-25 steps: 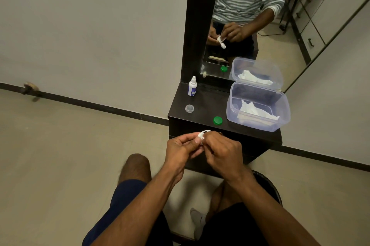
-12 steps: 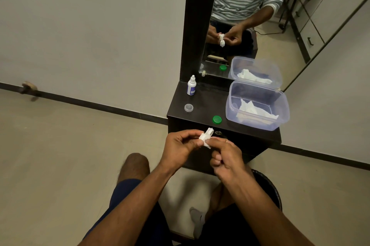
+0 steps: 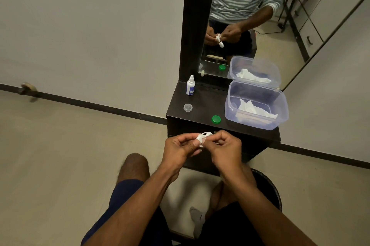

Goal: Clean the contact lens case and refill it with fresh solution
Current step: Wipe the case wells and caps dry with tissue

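Note:
In front of the dark shelf (image 3: 200, 114), my two hands meet around a small white contact lens case (image 3: 205, 135). My left hand (image 3: 179, 150) pinches a scrap of white tissue (image 3: 200, 141) against the case with thumb and forefinger. My right hand (image 3: 227, 147) is curled on the case's other end, which its fingers hide. A white solution bottle (image 3: 190, 85) stands upright at the shelf's back left. A clear round cap (image 3: 187, 107) and a green cap (image 3: 216, 119) lie loose on the shelf.
A clear plastic container (image 3: 280, 113) holding tissue and wooden sticks fills the shelf's right side. The mirror (image 3: 240, 25) behind reflects my hands. A black bin (image 3: 270, 187) stands on the floor by my right knee. Walls close in left and right.
The tissue stuck up between my fingers half a second ago; now it is pressed down onto the case and my right hand has risen to close on the case.

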